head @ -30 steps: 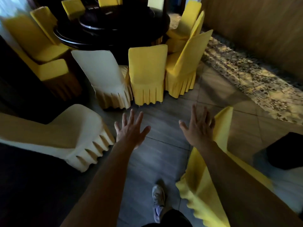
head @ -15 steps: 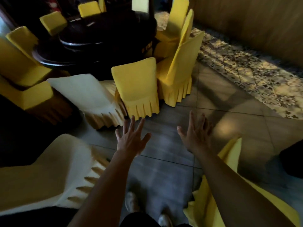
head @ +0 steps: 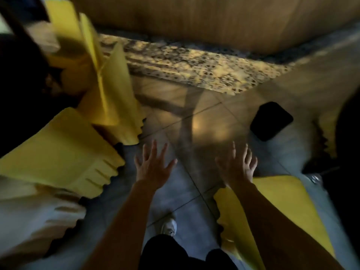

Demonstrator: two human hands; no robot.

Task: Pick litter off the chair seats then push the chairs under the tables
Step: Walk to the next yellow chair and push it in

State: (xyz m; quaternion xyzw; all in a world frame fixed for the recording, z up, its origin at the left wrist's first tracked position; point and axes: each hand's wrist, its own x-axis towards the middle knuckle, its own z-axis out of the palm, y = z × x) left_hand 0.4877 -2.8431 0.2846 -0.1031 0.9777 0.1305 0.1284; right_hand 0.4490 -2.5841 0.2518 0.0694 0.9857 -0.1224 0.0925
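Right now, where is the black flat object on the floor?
In the head view, the black flat object lies on the floor tiles, right of centre, beyond the right hand and below the patterned carpet.

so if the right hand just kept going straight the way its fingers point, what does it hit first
Probably nothing soon: the right hand is open, fingers pointing over bare tiled floor. The dark flat object lies off to its right, and the patterned carpet comes farther on. Blur makes depth uncertain.

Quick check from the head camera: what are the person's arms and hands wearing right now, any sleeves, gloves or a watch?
Nothing shows on them. Both forearms are bare up to the frame edge, with no sleeves in view. The left hand and right hand have no gloves, and no rings, watch or bands are visible, though the picture is dim and blurred.
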